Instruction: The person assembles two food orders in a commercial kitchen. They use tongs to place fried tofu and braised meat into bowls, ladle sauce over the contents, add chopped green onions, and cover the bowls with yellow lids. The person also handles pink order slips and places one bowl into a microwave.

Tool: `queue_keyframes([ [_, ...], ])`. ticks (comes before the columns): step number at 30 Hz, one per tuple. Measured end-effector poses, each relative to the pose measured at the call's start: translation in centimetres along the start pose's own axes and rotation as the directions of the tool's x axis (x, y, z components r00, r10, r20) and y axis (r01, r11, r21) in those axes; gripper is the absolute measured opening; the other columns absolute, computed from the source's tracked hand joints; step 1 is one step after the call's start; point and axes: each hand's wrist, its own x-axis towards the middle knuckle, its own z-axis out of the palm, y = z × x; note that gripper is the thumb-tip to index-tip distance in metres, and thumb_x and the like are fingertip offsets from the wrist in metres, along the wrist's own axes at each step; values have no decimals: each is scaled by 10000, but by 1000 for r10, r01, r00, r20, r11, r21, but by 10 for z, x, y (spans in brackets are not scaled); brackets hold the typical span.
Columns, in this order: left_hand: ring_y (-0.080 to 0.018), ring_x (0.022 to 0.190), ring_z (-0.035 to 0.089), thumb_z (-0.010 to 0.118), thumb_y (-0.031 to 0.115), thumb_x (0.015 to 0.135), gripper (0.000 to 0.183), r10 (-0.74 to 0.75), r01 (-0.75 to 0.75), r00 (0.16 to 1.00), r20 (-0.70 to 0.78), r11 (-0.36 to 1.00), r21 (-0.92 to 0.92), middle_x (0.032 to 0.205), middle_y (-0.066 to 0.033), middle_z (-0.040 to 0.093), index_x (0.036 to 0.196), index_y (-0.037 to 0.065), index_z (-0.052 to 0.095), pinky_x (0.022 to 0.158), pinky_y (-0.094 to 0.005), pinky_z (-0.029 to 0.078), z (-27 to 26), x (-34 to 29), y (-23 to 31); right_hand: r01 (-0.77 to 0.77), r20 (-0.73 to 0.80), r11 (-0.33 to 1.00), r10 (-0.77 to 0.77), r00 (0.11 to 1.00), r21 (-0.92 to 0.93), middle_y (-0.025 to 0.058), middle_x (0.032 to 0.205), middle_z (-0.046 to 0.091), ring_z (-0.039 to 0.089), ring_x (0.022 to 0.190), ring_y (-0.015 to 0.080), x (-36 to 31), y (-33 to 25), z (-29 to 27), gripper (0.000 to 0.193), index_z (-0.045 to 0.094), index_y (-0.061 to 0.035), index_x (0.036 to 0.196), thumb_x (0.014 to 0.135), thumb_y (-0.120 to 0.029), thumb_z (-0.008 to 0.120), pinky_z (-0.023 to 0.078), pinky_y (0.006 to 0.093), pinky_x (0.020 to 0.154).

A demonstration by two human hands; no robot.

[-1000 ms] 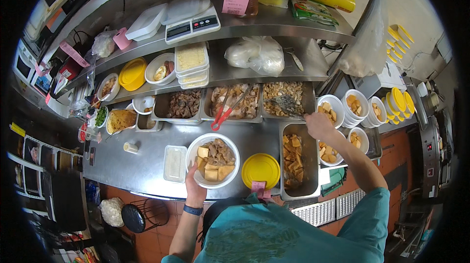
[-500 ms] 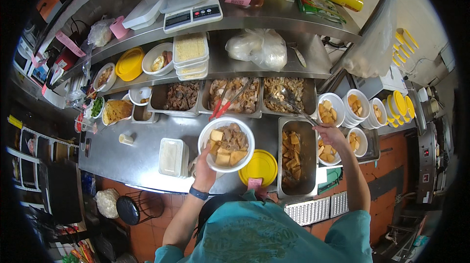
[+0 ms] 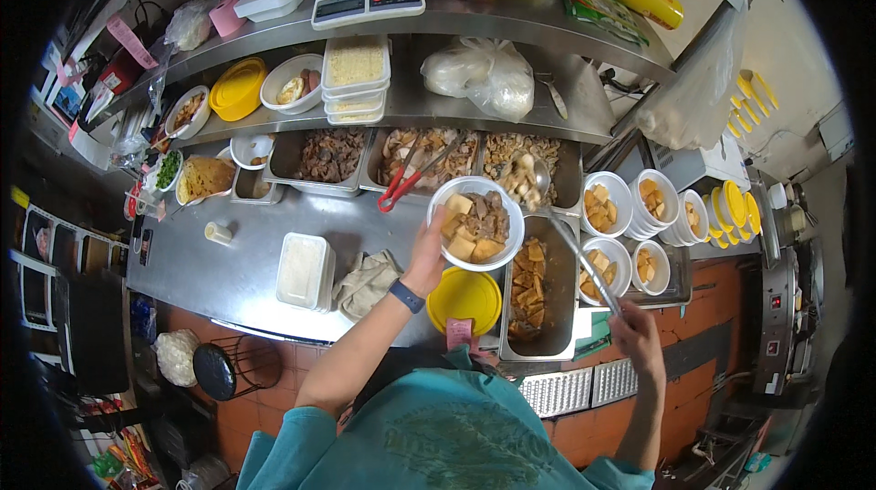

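While the left hand (image 3: 427,251) grips a white bowl (image 3: 475,223) above the desk (image 3: 237,262), the right hand (image 3: 636,337) clutches a ladle (image 3: 534,178) heaped with food over it.

Ladle (image 3: 527,182) over bowl (image 3: 475,223) — tray (image 3: 537,285) right

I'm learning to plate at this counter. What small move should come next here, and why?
Probably tip the ladle so its load drops into the white bowl. The right hand holds the long handle with the loaded scoop at the bowl's far rim, and the left hand holds the bowl up beneath it.
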Motion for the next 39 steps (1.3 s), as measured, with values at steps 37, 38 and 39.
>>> queue_keyframes([
  [37,-175,1288,521,619,364,1000,584,421,-512,777,-468,855,-82,1420,-92,539,1473,72,441,1087,-342,437,-167,-332,64,610,229,764,-645,729,211,187,1074,625,544,752,250,250,83,233,391,573,46,1271,992,-228,575,486,354,636],
  [38,-174,1297,511,610,364,1005,586,496,-613,694,-521,787,-68,1429,-92,530,1482,74,429,1093,-344,429,-186,-369,58,803,308,579,-796,521,138,192,973,644,544,698,277,235,83,267,390,592,50,1238,969,-232,609,476,384,613],
  [39,-174,1307,500,602,363,1010,589,545,-686,619,-565,726,-51,1439,-91,520,1491,77,418,1099,-345,422,-193,-402,51,844,387,488,-839,383,223,197,871,663,544,643,303,212,77,305,389,611,53,1205,946,-235,643,466,414,591],
])
